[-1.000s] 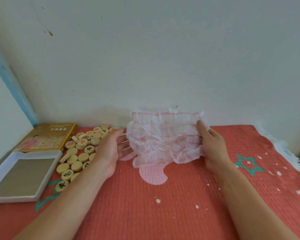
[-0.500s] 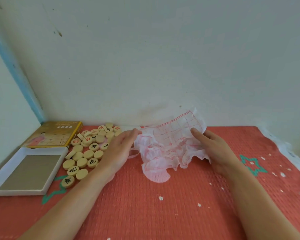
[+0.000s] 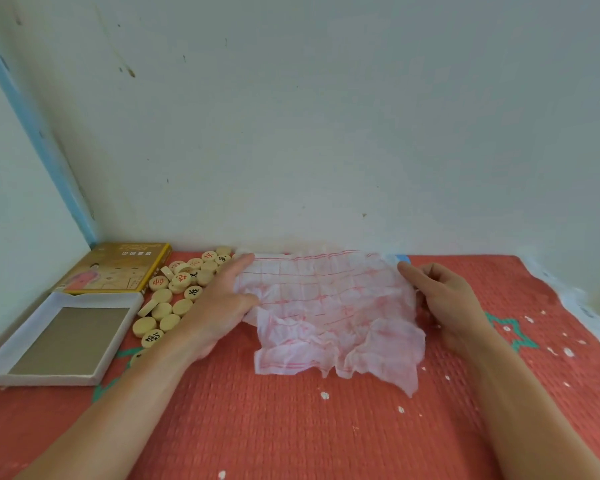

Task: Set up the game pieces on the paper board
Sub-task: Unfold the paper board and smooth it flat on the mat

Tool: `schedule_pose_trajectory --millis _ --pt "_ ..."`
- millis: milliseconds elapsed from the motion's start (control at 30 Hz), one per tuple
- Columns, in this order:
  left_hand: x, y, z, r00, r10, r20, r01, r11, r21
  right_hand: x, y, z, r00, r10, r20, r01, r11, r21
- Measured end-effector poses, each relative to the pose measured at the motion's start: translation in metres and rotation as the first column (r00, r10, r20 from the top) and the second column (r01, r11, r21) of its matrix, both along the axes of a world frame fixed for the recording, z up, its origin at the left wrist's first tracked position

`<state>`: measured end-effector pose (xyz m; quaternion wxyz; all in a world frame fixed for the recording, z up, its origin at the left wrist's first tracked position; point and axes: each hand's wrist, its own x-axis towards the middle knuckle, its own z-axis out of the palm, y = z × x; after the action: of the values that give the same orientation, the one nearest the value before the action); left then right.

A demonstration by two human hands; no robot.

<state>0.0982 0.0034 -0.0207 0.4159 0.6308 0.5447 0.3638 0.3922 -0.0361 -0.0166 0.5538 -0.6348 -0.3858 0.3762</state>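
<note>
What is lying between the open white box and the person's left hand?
A pile of round wooden game pieces, lying on the red mat, fills that stretch between the white box and the left hand. The head view shows it.

The paper board point(image 3: 326, 306) is white with a red grid. The game pieces point(image 3: 161, 310) are cream, marked red or black. The mat point(image 3: 291, 431) is coral red with teal star outlines and white flecks. The box lid point(image 3: 118, 268) is yellow.
</note>
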Motion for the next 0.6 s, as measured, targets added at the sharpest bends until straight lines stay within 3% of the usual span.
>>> schedule_pose_trajectory --millis 200,333,400,500,600 --pt "0.002 -0.003 0.001 0.995 0.025 -0.091 -0.014 0.992 0.122 -0.001 0.003 -0.006 0.990 -0.056 0.133 0.054 0.998 0.019" --pt "0.005 -0.006 0.006 0.931 0.151 -0.332 0.030 0.876 0.482 -0.003 0.001 -0.003 0.892 -0.166 0.421 0.159 0.986 0.052" --pt "0.008 -0.009 0.011 0.905 0.143 -0.401 0.123 0.814 0.567 -0.009 -0.002 0.003 0.820 -0.215 0.530 0.148 0.975 0.167" --pt "0.012 -0.012 0.015 0.854 0.056 -0.517 0.252 0.825 0.506 -0.020 -0.004 0.010 0.726 -0.153 0.671 -0.065 0.955 0.288" --pt "0.012 -0.007 0.011 0.761 -0.041 -0.647 0.333 0.881 0.335 -0.022 0.000 0.007 0.629 0.009 0.777 -0.234 0.956 0.178"
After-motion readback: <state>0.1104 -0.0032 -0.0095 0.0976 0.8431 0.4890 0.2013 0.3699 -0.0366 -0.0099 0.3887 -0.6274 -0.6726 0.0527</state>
